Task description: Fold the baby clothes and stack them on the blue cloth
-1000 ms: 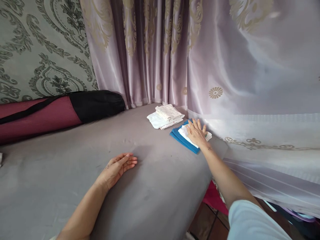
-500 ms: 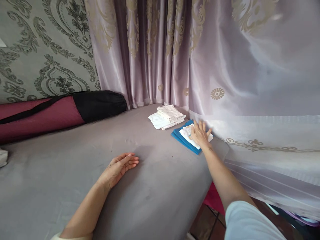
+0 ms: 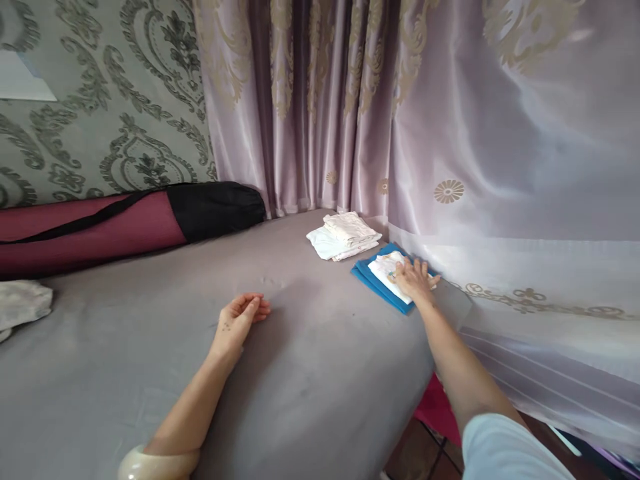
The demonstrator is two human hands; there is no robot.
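Right hand [image 3: 416, 280], fingers apart, touches white cloth [image 3: 383, 265] with unreadable print [image 3: 392, 275]; left hand [image 3: 242, 315] has fingers together.

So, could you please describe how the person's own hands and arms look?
The left hand and right hand wear no gloves. Small dark marks show near the left wrist. A glossy cream band, possibly a bangle, circles the left forearm; a pale blue sleeve covers the upper right arm.

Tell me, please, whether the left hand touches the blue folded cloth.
Apart: the head view shows grey sheet between the left hand and blue folded cloth.
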